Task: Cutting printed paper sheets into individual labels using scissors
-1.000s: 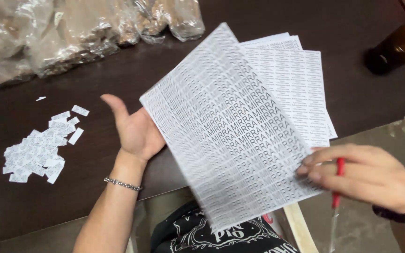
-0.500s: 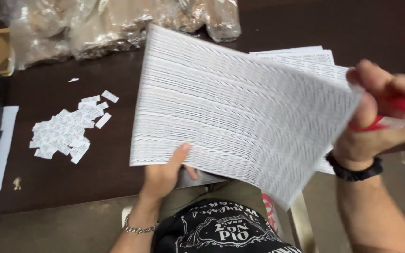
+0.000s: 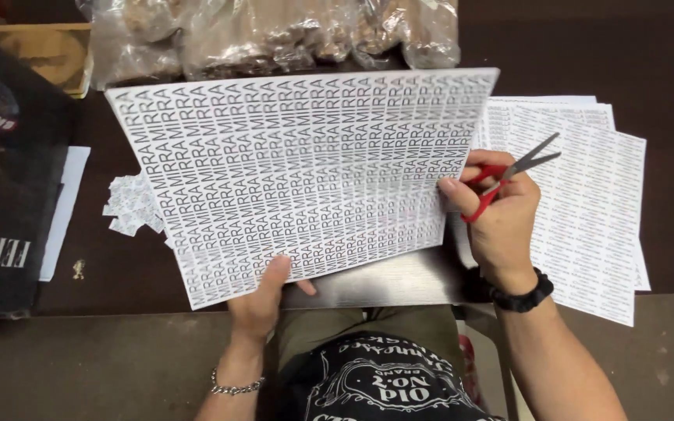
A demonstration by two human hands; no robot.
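A large rectangular sheet of white paper (image 3: 306,171), covered edge to edge in tight rows of small grey printed words, is held up flat above the dark brown surface (image 3: 665,54), tilted a little so its lower left corner dips toward the person. The left hand (image 3: 263,300) grips the sheet at its bottom edge, thumb pressed on the printed face and the other fingers hidden behind the paper; a thin metal chain bracelet (image 3: 235,386) circles that wrist. The right hand (image 3: 497,214) pinches the sheet's right edge with its thumb while its fingers are closed through the red plastic handles of a pair of scissors (image 3: 509,175), whose slim grey metal blades stand slightly parted and point up and to the right, clear of the paper. A black beaded band (image 3: 523,296) sits on the right wrist. Beneath and to the right of that hand lies a loose stack of similar printed sheets (image 3: 594,203), fanned so their corners do not line up. To the left, partly hidden by the held sheet, a small heap of cut paper labels (image 3: 130,204) rests on the surface. Along the far edge, crinkled clear plastic bags (image 3: 274,31) with brownish contents are bunched together, and a dark matte printed bag (image 3: 9,179) lies at the left.
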